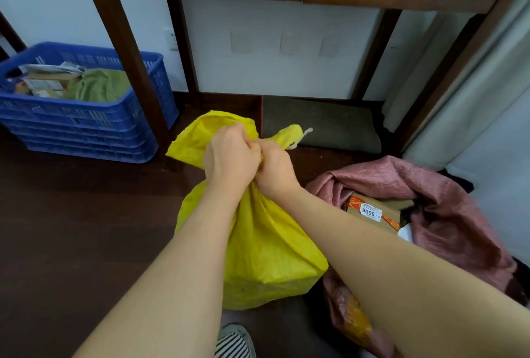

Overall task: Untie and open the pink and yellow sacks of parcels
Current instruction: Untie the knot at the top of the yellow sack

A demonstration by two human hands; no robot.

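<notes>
Yellow sack (263,243) stands under both hands, left (229,154) and right (274,168), clenched together on its tied neck.

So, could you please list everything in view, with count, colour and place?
yellow sack: one, yellow, floor centre, neck bunched shut
string: one, white, at the yellow sack's neck
pink sack: one, pink, floor right, open
parcel: one clearly visible, brown with white label, inside the pink sack
crate: one, blue, floor left, holding papers and green cloth
table: one, dark wood, against the wall
mat: one, grey, under the table
shoe: one, striped, bottom edge
left hand: gripping the yellow sack's neck
right hand: gripping beside it
</notes>
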